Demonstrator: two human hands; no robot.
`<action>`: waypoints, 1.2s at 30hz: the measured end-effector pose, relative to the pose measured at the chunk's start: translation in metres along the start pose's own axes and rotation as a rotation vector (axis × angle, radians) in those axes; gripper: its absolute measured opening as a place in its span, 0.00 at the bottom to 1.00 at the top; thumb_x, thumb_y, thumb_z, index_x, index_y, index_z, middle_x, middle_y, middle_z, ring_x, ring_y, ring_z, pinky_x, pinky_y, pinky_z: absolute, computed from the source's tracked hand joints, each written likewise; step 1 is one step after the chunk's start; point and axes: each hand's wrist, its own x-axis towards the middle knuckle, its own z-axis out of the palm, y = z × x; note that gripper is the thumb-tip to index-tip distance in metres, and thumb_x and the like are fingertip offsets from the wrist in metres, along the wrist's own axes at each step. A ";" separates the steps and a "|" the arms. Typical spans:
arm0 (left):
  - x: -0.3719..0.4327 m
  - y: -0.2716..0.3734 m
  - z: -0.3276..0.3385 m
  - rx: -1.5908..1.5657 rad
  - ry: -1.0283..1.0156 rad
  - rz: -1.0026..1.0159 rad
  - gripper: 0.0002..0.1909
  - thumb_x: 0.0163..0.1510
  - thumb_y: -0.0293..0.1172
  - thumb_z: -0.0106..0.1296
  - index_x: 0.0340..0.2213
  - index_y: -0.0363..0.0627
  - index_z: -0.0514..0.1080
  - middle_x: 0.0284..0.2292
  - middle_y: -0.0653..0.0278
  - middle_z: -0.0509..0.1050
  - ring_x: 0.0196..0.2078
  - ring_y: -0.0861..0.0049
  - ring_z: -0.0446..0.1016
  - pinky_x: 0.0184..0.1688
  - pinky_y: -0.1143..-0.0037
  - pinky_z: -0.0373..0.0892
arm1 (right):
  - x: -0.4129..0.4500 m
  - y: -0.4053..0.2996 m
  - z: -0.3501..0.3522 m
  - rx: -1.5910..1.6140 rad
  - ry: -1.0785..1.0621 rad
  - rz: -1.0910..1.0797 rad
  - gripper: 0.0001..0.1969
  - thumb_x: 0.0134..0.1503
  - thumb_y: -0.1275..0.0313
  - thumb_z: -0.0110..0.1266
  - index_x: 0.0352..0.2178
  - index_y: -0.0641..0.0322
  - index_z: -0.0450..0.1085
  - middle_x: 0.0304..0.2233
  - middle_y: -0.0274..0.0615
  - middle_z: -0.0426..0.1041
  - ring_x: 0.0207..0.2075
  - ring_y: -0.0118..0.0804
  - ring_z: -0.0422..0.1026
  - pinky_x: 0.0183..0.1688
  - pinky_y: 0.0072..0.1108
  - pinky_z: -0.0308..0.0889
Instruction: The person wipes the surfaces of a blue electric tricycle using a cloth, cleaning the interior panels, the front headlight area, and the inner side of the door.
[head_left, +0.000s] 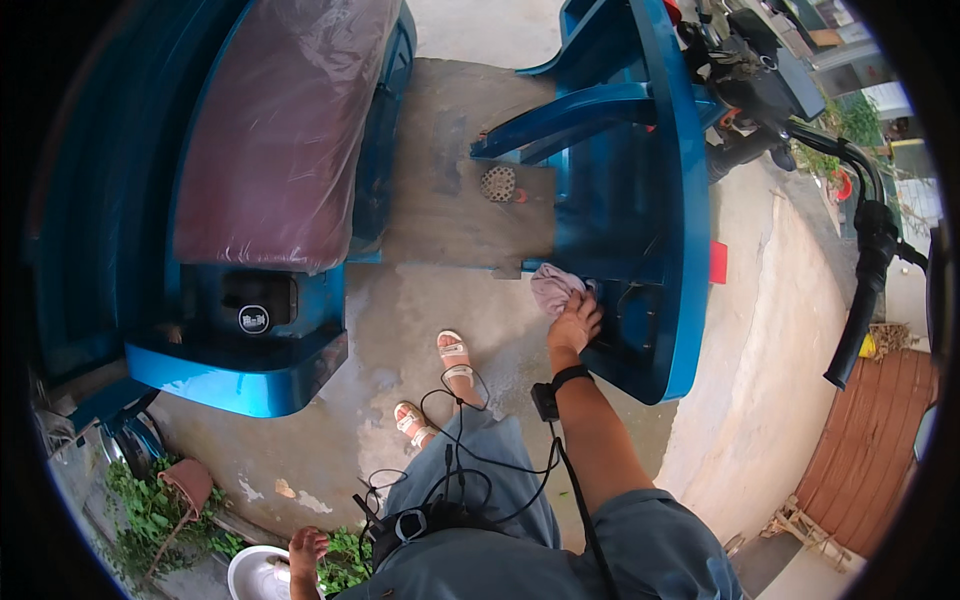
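My right hand (576, 324) holds a crumpled pinkish cloth (556, 289) against the lower inner edge of the blue front panel (679, 225) of a three-wheeled vehicle. A dark strap with a small black box (545, 402) is on that wrist. My left hand (306, 549) hangs low at the left with its fingers loosely bent, holding nothing visible, above a white basin (259, 574). To the left stands the vehicle's maroon seat (277, 135) under clear plastic film. A spotted round pedal (498, 184) sits on the grey vehicle floor (450, 225).
Black cables (517, 465) hang around my waist. Green plants and a tipped brown pot (187, 486) stand at lower left. A black handlebar grip (855, 330) of another vehicle is at the right, near a red-brown slatted surface (870, 442).
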 end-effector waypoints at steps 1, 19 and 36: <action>0.002 0.005 0.004 0.020 0.002 0.003 0.12 0.59 0.36 0.45 0.41 0.44 0.68 0.29 0.64 0.75 0.30 0.78 0.75 0.29 0.80 0.68 | 0.000 -0.002 -0.006 0.049 -0.059 0.060 0.27 0.55 0.69 0.50 0.57 0.50 0.57 0.62 0.42 0.49 0.61 0.53 0.52 0.55 0.45 0.58; 0.022 0.037 0.013 0.148 -0.072 0.144 0.12 0.60 0.35 0.43 0.42 0.44 0.68 0.32 0.61 0.76 0.32 0.75 0.76 0.35 0.77 0.70 | 0.016 0.002 -0.011 -0.215 -0.366 -0.057 0.29 0.56 0.63 0.49 0.56 0.65 0.55 0.55 0.47 0.63 0.54 0.47 0.66 0.50 0.37 0.65; 0.023 0.021 0.015 0.122 -0.045 0.109 0.12 0.61 0.36 0.43 0.41 0.44 0.68 0.32 0.63 0.76 0.33 0.76 0.75 0.33 0.78 0.69 | -0.006 -0.003 -0.029 1.884 -0.506 1.276 0.22 0.59 0.51 0.48 0.51 0.47 0.62 0.50 0.39 0.67 0.48 0.42 0.70 0.39 0.34 0.73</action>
